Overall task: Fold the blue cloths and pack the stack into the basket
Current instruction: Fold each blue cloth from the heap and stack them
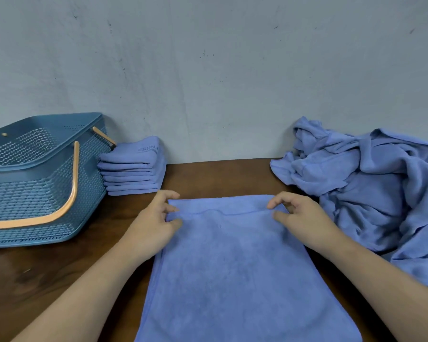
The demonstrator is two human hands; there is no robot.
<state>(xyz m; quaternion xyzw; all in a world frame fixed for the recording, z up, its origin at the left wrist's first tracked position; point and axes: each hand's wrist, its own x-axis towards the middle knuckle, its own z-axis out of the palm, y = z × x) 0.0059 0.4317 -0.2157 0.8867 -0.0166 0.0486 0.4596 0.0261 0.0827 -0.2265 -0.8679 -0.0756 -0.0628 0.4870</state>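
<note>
A blue cloth (232, 262) lies flat on the brown table in front of me, doubled over, its upper layer ending just short of the far edge. My left hand (156, 223) pinches the far left corner of that upper layer between thumb and curled fingers. My right hand (299, 215) pinches the far right corner the same way. A stack of several folded blue cloths (134, 169) stands against the wall at the back left. Beside it on the left is the blue plastic basket (35, 193) with tan handles, and I see nothing inside it.
A heap of unfolded blue cloths (371, 188) covers the right side of the table (220, 176) up to the wall. A grey wall closes off the back. Bare wood shows between the basket and the flat cloth.
</note>
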